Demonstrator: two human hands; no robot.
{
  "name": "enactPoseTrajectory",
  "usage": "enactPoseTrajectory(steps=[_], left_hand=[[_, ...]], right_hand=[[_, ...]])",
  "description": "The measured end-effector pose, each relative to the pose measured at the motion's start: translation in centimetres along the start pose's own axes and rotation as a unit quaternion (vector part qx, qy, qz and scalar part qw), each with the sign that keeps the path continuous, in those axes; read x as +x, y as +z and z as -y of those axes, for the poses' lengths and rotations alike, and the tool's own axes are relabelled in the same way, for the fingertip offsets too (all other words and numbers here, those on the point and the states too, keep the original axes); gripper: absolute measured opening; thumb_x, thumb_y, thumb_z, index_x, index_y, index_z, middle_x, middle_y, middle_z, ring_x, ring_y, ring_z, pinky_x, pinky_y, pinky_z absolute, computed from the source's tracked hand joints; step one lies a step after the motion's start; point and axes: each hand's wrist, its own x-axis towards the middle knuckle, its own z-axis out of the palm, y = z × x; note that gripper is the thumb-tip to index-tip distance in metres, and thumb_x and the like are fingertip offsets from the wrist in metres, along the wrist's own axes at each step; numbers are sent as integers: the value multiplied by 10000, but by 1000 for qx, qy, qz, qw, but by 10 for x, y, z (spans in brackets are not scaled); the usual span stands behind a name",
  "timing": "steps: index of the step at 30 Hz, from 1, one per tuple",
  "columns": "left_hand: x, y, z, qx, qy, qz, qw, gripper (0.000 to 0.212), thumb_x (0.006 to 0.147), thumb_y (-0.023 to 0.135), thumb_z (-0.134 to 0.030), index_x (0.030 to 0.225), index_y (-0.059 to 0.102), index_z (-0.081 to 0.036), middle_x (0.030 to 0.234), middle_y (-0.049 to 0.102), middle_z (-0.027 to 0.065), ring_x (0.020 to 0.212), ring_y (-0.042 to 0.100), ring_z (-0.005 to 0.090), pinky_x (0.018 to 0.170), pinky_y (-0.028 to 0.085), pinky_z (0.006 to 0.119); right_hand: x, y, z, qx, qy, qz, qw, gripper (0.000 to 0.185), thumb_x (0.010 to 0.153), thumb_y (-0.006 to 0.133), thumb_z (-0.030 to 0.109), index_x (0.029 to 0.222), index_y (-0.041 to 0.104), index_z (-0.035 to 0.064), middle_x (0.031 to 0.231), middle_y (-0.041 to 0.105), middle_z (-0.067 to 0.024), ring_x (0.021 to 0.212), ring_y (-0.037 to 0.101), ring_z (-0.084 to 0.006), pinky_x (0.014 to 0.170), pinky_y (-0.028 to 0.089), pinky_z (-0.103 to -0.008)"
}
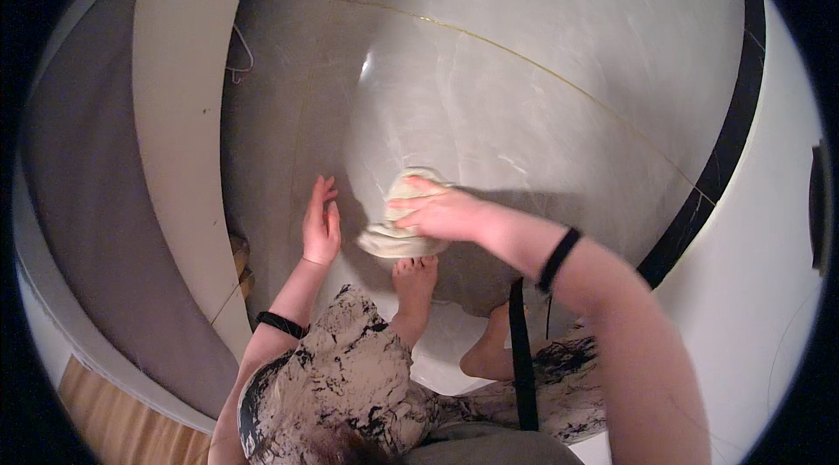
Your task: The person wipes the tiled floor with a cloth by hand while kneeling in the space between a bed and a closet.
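A cream cloth point(400, 243), folded and rumpled, lies on the grey marbled floor tile point(524, 130) just in front of my bare foot point(415, 281). My right hand point(442, 210) presses down on the cloth with its fingers spread, slightly blurred. To the left, my left hand point(321, 222) hovers with nothing in it, its thumb apart from the fingers and the palm turned towards the cloth. A dark band circles each forearm.
A cream panel point(177, 111) with a grey fabric surface point(85, 137) beyond it runs along the left. A white hanger point(242, 55) pokes out by the panel's edge. Black skirting point(727, 130) borders the white wall point(786, 203) on the right. A gold strip point(485, 40) crosses the floor.
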Motion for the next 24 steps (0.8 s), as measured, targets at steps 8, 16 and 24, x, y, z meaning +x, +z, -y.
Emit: enactPoseTrajectory(steps=[8, 16, 24], left_hand=[[34, 8, -37, 146, 153, 28, 977, 378, 772, 461, 6, 1146, 459, -49, 1156, 465, 116, 1037, 461, 281, 869, 384, 329], [46, 9, -59, 154, 176, 28, 972, 398, 746, 472, 21, 1137, 459, -48, 1183, 439, 129, 1085, 422, 297, 899, 359, 352], [59, 3, -63, 190, 210, 6, 959, 440, 730, 492, -6, 1164, 428, -47, 1230, 395, 131, 1137, 371, 315, 935, 312, 390]], right_hand=[[-160, -111, -40, 2, 173, 53, 983, 177, 657, 533, 39, 750, 590, 178, 1198, 463, 106, 1229, 278, -150, 1023, 85, -500], [-110, -178, -102, -142, 468, -194, 851, 491, 712, 490, 36, 1160, 449, 231, 1326, 315, 29, 1245, 243, -239, 980, 55, -548], [-16, -128, -53, -161, 300, -89, 936, 437, 749, 525, 239, 1176, 448, 299, 1340, 271, 58, 1266, 171, -205, 963, 99, -584]])
